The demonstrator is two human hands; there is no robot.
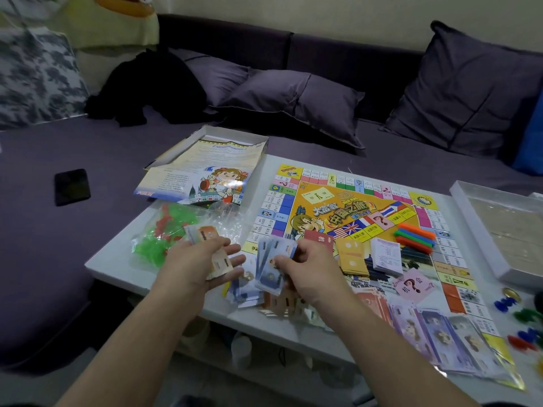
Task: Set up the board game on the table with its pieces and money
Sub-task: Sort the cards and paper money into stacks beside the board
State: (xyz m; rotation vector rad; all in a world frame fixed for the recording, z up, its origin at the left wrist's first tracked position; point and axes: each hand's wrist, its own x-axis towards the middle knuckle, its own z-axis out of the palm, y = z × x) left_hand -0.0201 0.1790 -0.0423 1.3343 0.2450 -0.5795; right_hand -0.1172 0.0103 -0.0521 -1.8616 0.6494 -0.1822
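Observation:
The colourful game board (346, 207) lies unfolded on the white table (123, 259). My left hand (194, 259) holds a small stack of orange and tan play-money notes (205, 235) near the board's left corner. My right hand (305, 265) grips a fan of blue notes (271, 259) beside it. More loose notes (276, 304) lie under both hands. Purple notes (435, 339) are spread along the board's near edge. Card stacks, yellow (351, 257) and white (386, 255), and coloured sticks (414, 235) sit on the board.
A bag of green and red plastic houses (164, 230) lies left of my hands. The box lid and rules sheet (205, 168) sit behind it. A white tray (499, 227) stands at the right, coloured pawns (517, 321) before it. A phone (72, 186) lies on the sofa.

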